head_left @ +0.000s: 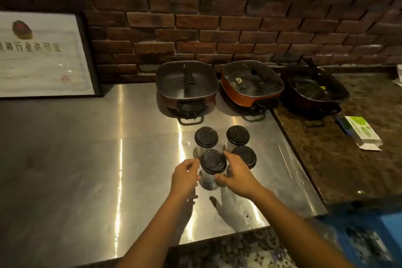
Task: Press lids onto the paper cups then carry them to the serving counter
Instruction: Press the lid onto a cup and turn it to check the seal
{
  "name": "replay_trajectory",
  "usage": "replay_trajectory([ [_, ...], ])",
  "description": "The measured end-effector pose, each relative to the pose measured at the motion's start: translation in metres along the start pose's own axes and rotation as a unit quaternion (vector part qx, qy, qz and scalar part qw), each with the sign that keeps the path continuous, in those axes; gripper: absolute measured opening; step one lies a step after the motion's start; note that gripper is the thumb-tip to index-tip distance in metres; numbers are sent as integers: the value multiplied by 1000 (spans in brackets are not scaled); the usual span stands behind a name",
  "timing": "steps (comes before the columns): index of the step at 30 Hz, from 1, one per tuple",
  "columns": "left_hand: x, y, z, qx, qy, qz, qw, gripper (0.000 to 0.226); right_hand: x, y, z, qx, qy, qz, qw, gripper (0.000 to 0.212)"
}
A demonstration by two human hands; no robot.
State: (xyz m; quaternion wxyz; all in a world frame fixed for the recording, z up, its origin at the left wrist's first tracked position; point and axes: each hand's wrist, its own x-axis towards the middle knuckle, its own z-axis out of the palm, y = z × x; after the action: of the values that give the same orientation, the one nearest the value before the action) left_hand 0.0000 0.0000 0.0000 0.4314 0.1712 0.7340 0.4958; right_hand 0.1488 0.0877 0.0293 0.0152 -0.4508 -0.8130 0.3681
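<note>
— On the steel desk point(87, 159), under the brick wall point(239, 28): where's the cup?
— Nearest paper cup point(207, 178), one of four lidded; left hand point(187, 173) and right hand point(237, 175) curl fingers point(228, 156) round it.
— Writing?
— Framed certificate point(43, 54), Chinese characters, blurred.

Framed certificate point(43, 59) reads "行业许可" (rest blurred).

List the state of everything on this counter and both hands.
Front-left cup, upright, lidded, between both hands.
Back-left cup, upright, lidded.
Back-right cup, upright, lidded.
Front-right cup, upright, lidded.
Left hand, fingers curled beside front-left cup, contact unclear.
Right hand, curled round front-left cup.
Left pot, glass lid on.
Middle pot, glass lid on.
Skewer, lying flat.
</note>
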Motion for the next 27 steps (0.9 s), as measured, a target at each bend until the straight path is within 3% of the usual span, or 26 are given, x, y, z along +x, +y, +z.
replay_trajectory([
  [8,16,-13,30,-35,34,-27,998,27,30,22,11,47,3,-16,999,79],
  [15,12,-22,31,-63,111,-13,992,26,40,31,22,96,-4,20,995,53],
  [20,-6,-29,2,-98,150,-20,984,22,41,13,53,176,-23,68,982,51],
  [27,-18,-52,-81,-105,219,3,970,21,33,-52,111,229,-88,92,965,26],
])
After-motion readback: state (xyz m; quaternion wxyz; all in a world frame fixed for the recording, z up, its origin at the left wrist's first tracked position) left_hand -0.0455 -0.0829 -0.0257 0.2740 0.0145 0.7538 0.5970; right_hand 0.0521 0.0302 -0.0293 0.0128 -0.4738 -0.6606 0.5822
